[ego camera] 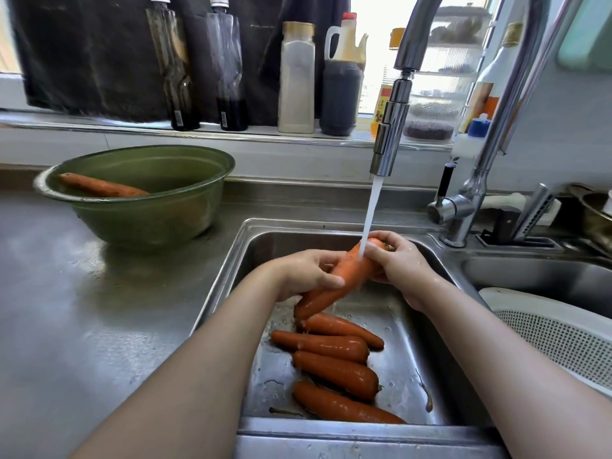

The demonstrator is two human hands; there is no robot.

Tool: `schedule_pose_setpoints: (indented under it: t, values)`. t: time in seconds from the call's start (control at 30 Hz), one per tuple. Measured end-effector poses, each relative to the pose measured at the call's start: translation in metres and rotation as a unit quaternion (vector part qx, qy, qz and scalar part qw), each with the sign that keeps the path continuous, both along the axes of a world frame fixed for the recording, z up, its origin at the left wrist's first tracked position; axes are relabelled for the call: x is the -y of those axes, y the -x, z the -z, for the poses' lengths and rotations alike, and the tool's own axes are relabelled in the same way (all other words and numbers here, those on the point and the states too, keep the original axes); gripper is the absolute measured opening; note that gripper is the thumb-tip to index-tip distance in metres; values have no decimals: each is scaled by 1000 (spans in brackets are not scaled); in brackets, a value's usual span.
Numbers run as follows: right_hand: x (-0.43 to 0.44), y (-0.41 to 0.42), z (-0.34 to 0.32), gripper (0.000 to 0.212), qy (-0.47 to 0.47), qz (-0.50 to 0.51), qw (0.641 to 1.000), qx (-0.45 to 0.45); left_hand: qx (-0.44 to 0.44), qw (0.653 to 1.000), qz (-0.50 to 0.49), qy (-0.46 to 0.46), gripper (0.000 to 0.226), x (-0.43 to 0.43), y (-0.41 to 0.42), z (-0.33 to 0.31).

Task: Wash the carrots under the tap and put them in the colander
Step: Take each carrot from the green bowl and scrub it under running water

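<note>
The left hand [308, 273] grips the middle, the right hand [402, 265] the thick end, of a wet orange carrot [346, 279] under the chrome tap [390, 127]. Four orange carrots [334, 371] lie in the steel sink [409, 329] at 6 o'clock. The white perforated colander [563, 336] sits at 4 o'clock.

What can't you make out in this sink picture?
Head view, colander: cut off by the right edge, contents unseen.
Head view, held carrot: partly covered by the left hand and right hand.
Head view, green bowl: its wall hides the bottom.
Head view, bottle label: too small to read.
</note>
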State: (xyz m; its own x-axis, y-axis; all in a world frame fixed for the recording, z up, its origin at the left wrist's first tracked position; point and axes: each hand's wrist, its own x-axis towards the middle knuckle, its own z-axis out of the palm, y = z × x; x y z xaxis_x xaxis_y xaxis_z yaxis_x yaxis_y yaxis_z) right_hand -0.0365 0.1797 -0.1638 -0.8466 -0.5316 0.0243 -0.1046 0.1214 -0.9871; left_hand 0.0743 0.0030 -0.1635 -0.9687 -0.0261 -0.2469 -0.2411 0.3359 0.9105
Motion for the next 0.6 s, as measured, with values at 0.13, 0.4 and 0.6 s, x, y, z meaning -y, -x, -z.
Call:
schedule_pose_setpoints:
  t: [0.13,0.4,0.6]
  values:
    - [6,-5,1,15,-5,12,1000,-7,-61,996,-60,36,49,-14,1,0]
    - [2,0,-6,17,4,70,997,15,-39,999,-29,2,36,-22,3,-4]
    - [1,-2,-8,24,-15,88,996,-4,-48,998,-33,-5,35,-30,3,-6]
